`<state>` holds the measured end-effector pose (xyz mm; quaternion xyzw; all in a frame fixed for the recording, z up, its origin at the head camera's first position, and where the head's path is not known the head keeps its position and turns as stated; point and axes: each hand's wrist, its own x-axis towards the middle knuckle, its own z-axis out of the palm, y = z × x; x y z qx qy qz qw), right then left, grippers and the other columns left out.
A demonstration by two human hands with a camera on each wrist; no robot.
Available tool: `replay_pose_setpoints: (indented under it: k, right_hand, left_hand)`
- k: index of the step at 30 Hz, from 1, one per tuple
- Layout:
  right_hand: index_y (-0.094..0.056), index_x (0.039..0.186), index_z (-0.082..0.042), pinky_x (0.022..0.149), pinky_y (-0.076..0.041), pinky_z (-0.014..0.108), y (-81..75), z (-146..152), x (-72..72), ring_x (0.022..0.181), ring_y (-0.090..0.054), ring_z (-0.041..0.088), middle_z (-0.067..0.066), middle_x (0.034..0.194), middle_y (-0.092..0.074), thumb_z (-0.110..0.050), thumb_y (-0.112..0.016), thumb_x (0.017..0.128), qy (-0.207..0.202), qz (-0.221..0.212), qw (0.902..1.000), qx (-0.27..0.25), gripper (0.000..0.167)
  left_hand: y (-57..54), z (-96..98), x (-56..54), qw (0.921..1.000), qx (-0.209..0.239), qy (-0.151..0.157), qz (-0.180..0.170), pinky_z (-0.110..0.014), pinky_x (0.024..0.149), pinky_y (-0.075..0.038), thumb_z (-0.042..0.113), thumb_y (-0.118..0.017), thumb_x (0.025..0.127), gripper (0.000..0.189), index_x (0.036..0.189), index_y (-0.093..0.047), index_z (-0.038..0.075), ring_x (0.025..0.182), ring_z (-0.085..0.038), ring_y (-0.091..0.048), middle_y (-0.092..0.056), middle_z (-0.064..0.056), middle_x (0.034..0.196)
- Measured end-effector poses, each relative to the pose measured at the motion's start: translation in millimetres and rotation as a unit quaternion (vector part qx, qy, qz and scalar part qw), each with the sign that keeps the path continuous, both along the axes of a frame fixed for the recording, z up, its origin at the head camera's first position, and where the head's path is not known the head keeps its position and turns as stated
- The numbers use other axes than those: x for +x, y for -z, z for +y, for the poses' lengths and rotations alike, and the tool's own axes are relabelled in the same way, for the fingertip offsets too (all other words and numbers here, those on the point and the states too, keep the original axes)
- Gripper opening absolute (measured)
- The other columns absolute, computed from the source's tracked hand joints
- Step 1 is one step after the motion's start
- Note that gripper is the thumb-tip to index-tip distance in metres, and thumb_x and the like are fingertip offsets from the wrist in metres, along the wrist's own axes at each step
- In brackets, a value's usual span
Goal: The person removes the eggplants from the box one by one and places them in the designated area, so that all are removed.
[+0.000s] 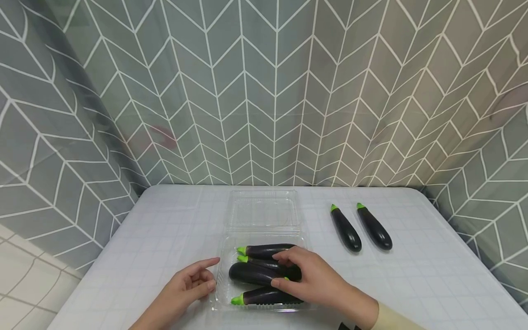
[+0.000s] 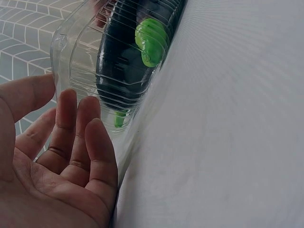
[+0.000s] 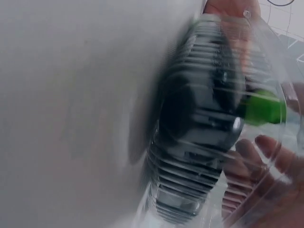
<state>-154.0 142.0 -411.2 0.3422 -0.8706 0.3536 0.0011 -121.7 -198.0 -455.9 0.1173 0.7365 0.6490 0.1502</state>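
Several dark eggplants lie in a clear plastic clamshell box. One eggplant lies on top with its green cap toward the right; the front eggplant has its cap at the left. My right hand is over the right part of the box, its thumb and fingers spread around the top eggplant's green cap. No firm grip shows. My left hand is at the box's left side, fingers loosely bent and holding nothing. In the left wrist view its fingertips are close to the box wall; contact is unclear.
Two more eggplants, a left one and a right one, lie side by side on the white table right of the box. The box's lid is folded back toward the patterned curtain.
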Motion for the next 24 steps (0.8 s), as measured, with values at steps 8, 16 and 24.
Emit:
replay_pose_setpoints:
  k: [8, 16, 24]
  right_hand:
    - [-0.069, 0.120, -0.017, 0.082, -0.049, 0.031, 4.1, -3.6, 1.1, 0.092, -0.057, 0.002, -0.015, 0.104, -0.062, -0.054, -0.069, 0.089, -0.005, 0.040, 0.9986, 0.035, 0.048]
    - [-0.072, 0.116, -0.021, 0.083, -0.048, 0.034, 6.2, -7.1, 3.6, 0.097, -0.057, 0.005, -0.015, 0.106, -0.062, -0.059, -0.064, 0.090, 0.003, 0.064, 0.9959, 0.064, 0.047]
    - [-0.073, 0.114, -0.023, 0.083, -0.047, 0.033, 6.3, -10.3, 5.0, 0.098, -0.054, 0.006, -0.018, 0.103, -0.060, -0.059, -0.065, 0.089, 0.012, 0.074, 0.9934, 0.088, 0.045]
  left_hand:
    - [0.0, 0.2, 0.8, 1.0000, 0.002, -0.002, -0.001, -0.030, 0.074, -0.054, 0.014, -0.064, 0.098, 0.058, 0.148, -0.040, -0.001, 0.085, -0.016, -0.061, -0.059, -0.018, 0.104]
    - [0.3, 0.6, 1.2, 0.9999, 0.004, -0.006, -0.012, -0.030, 0.074, -0.054, 0.014, -0.064, 0.098, 0.058, 0.148, -0.040, -0.001, 0.085, -0.016, -0.061, -0.058, -0.017, 0.105]
    - [0.3, 0.4, 0.2, 0.9999, 0.008, -0.005, -0.009, -0.030, 0.073, -0.054, 0.015, -0.064, 0.098, 0.058, 0.148, -0.040, -0.001, 0.085, -0.017, -0.061, -0.058, -0.017, 0.103]
